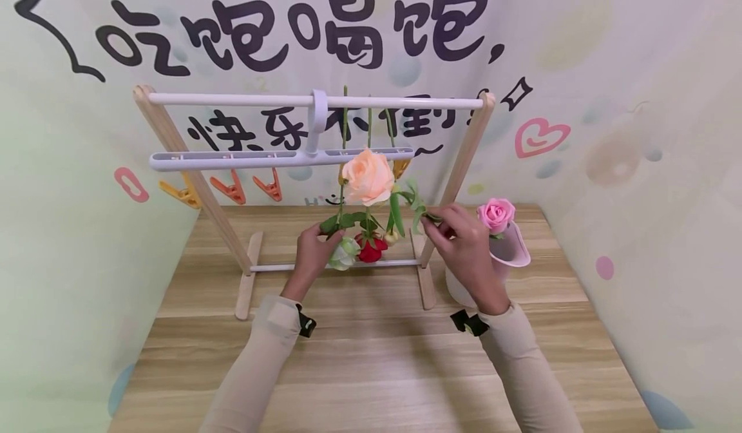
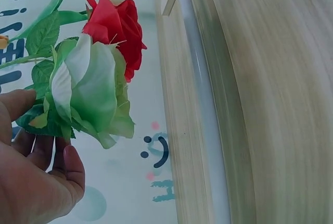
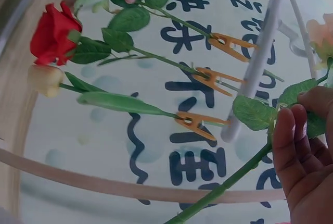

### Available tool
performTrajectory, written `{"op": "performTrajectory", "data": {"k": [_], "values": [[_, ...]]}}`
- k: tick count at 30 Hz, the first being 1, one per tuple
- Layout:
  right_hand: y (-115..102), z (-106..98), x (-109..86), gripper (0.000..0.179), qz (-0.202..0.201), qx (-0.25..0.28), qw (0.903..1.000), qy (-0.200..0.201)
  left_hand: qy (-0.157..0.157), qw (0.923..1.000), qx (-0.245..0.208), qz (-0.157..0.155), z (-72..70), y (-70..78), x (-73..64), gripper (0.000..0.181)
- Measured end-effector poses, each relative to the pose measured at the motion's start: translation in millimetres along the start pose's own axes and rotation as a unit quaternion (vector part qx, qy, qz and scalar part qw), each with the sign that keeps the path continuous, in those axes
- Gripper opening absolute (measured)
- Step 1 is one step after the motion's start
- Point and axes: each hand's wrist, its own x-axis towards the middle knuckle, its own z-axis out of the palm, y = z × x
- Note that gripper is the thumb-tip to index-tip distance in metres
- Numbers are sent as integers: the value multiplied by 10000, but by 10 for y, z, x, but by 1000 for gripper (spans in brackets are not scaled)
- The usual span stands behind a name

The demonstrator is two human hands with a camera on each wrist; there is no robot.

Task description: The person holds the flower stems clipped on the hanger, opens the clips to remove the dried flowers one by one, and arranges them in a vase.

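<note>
My right hand point(image 1: 466, 246) pinches a peach rose point(image 1: 368, 176) by its leafy stem; the bloom is in front of the hanger bar. In the right wrist view the thick green stem point(image 3: 218, 188) runs down past the fingers. With thumb and fingers, my left hand point(image 2: 39, 177) holds the leaves just behind the bloom of a pale green-white rose point(image 2: 93, 91). Beside it hang a red rose point(image 3: 54, 35) and a cream tulip-like bud point(image 3: 46, 80), heads down. Orange clips point(image 3: 196, 124) grip these three stems under the lilac hanger point(image 1: 243, 159).
The hanger hooks over the top rod point(image 1: 232, 100) of a wooden stand point(image 1: 464, 156). Several clips point(image 1: 232, 188) on its left side hold nothing. Right of the stand, a pink rose point(image 1: 496, 215) stands in a pale pitcher-like vase point(image 1: 516, 249) on the wooden table point(image 1: 359, 368).
</note>
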Motion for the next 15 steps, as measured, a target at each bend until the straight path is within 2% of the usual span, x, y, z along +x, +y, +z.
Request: {"op": "performTrajectory", "data": {"k": [6, 15], "values": [[27, -146, 97, 10, 153, 198, 9989, 397, -39, 10000, 64, 2, 3, 17, -11, 26], [19, -405, 266, 4, 142, 336, 9968, 708, -83, 9999, 65, -26, -1, 16, -11, 29]]}}
